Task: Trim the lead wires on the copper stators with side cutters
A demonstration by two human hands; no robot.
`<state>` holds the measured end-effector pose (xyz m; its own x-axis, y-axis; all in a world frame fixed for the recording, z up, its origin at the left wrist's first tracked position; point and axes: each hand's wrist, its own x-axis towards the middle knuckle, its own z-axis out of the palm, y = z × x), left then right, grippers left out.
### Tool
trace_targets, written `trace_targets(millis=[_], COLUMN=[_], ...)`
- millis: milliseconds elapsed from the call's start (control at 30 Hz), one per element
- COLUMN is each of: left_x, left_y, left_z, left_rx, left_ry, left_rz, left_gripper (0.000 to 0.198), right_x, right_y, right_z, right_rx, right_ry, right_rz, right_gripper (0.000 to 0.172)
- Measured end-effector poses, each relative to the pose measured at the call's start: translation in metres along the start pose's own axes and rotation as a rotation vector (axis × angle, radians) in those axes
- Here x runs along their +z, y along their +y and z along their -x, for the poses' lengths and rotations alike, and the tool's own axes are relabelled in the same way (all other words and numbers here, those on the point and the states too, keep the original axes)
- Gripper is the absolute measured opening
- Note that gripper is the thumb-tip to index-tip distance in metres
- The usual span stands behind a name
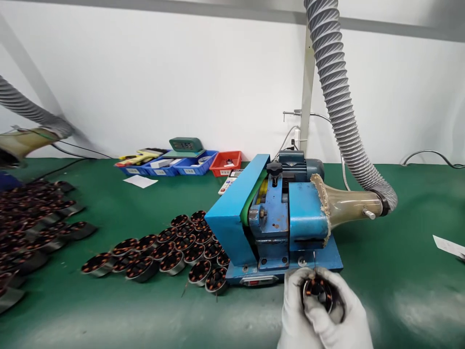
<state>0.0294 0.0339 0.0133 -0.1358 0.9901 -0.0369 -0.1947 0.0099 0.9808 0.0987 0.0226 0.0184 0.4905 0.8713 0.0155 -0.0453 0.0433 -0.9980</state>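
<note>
A small motor stator (319,287), a round metal ring with a black inside and copper windings, is held low in front of the blue belt-driven machine (273,228). My left hand (293,312), in a white glove, grips its left side. Around the right side curl the fingers of my right hand (351,315), gloved too, with a thumb across the stator's front. A thin wire (315,261) sticks up from its top edge, close to the machine's base. Dark smudges mark the gloves' fingertips.
Several similar stators (172,261) stand left of the machine; a blurred mass of more (36,228) lies farther left. Behind are blue bins (192,168), a red bin (225,164) and a green digital clock (186,144). A grey hose (337,92) joins the machine's funnel (352,206).
</note>
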Motion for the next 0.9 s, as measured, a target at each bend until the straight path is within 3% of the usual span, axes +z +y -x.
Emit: trace_targets(millis=[100, 167, 233, 300, 367, 500, 567, 633, 767, 900], left_x=[-0.019, -0.026, -0.027, -0.027, -0.027, -0.036, -0.042, -0.045, -0.045, -0.040], left_y=[0.012, 0.022, 0.027, 0.027, 0.023, 0.027, 0.033, 0.040, 0.049, 0.053], left_z=[0.008, 0.008, 0.006, 0.004, 0.003, 0.011, 0.018, 0.025, 0.033, 0.038], left_rx=[0.090, 0.077, -0.077, -0.317, -0.473, -0.530, -0.579, -0.623, -0.569, -0.509], left_ry=[-0.151, -0.265, -0.353, -0.402, -0.433, -0.467, -0.508, -0.552, -0.527, -0.512], left_rz=[-0.117, -0.159, -0.118, 0.098, 0.336, 0.596, 0.742, 0.825, 0.825, 0.688], left_gripper=[0.039, 0.051, 0.060, 0.057, 0.047, 0.056, 0.056, 0.044, 0.011, 0.025], right_x=[-0.010, -0.021, -0.034, -0.046, -0.053, -0.050, -0.047, -0.045, -0.043, -0.034], right_y=[0.002, -0.002, -0.007, -0.012, -0.018, -0.032, -0.038, -0.042, -0.051, -0.055], right_z=[0.015, 0.014, 0.008, 0.002, -0.001, 0.005, 0.008, 0.008, 0.006, 0.005], right_rx=[0.059, 0.108, 0.121, 0.068, -0.048, -0.205, -0.280, -0.358, -0.451, -0.513], right_ry=[-0.065, -0.149, -0.205, -0.252, -0.332, -0.525, -0.549, -0.549, -0.626, -0.566], right_rz=[-0.251, -0.322, -0.327, -0.305, -0.257, -0.023, 0.124, 0.182, 0.099, 0.059], right_gripper=[0.046, 0.042, 0.031, 0.027, 0.034, 0.057, 0.060, 0.063, 0.057, 0.028])
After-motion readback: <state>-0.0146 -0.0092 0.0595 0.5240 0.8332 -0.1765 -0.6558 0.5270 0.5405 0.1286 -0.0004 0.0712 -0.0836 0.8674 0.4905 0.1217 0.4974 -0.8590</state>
